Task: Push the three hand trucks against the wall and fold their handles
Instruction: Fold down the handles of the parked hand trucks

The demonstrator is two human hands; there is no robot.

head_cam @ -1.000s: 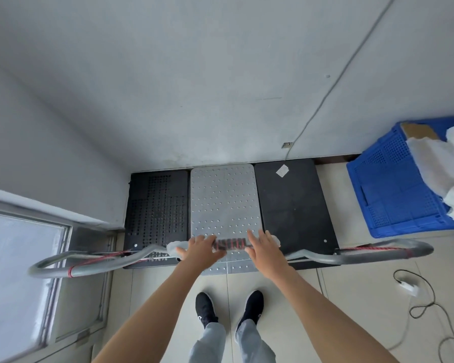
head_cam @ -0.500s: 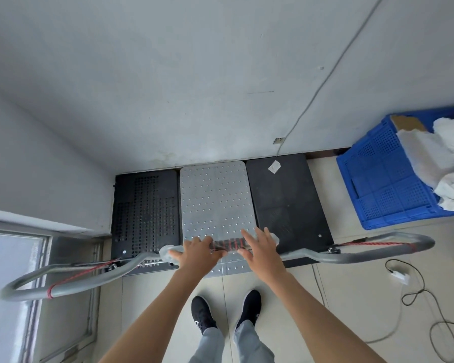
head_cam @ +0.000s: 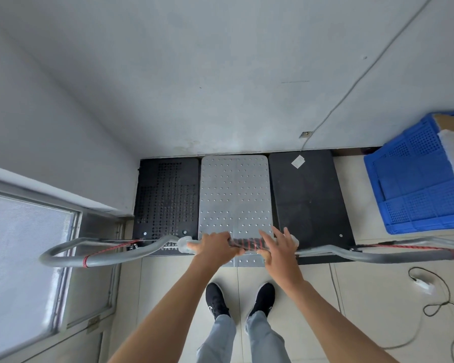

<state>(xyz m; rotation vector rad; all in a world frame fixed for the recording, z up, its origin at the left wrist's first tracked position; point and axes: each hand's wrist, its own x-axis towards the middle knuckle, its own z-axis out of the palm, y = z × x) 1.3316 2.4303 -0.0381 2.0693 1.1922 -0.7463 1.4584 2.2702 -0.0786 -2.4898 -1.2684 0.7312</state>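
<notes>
Blue crate [head_cam: 414, 184] right, window [head_cam: 21, 258] left

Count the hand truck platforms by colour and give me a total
Black platforms: 2, left platform and right platform
Silver platforms: 1, middle platform
Total: 3

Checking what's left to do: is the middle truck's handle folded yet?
Not folded. The handle stands raised above the silver deck, with the left hand gripping it.

A bare storeroom corner: hand trucks [head_cam: 235, 203], blue crate [head_cam: 417, 187], tiled floor [head_cam: 364, 292].
</notes>
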